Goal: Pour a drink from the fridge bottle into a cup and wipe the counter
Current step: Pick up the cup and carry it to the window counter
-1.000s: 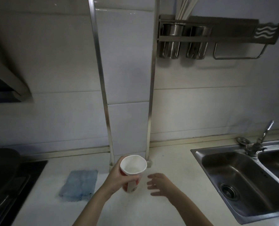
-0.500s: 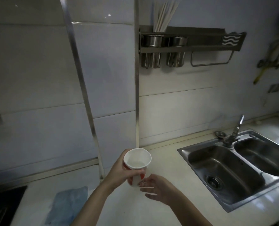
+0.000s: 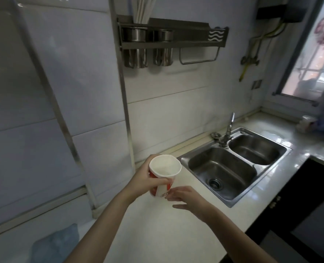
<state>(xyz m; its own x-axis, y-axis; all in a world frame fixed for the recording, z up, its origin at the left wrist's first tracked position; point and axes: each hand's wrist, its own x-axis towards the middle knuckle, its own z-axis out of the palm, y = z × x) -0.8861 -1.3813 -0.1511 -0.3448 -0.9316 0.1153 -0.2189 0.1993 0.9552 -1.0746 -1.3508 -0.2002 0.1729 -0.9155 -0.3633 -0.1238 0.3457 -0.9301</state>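
My left hand (image 3: 145,182) grips a red and white paper cup (image 3: 164,170), upright and lifted above the white counter (image 3: 157,230). The cup looks empty inside. My right hand (image 3: 188,199) hovers just right of the cup's base with fingers spread, its fingertips at or very near the cup. A blue cloth (image 3: 56,243) lies flat on the counter at the lower left. No bottle is in view.
A steel double sink (image 3: 233,164) with a tap (image 3: 229,128) sits to the right of the cup. A metal rack (image 3: 172,37) with utensil holders hangs on the tiled wall. Small items stand near the window (image 3: 309,122). The counter's front edge drops to dark cabinets at the right.
The view has swung right, so the stove is gone and the window has appeared. My left hand has raised the cup a little, and my right hand has closed in on its base.
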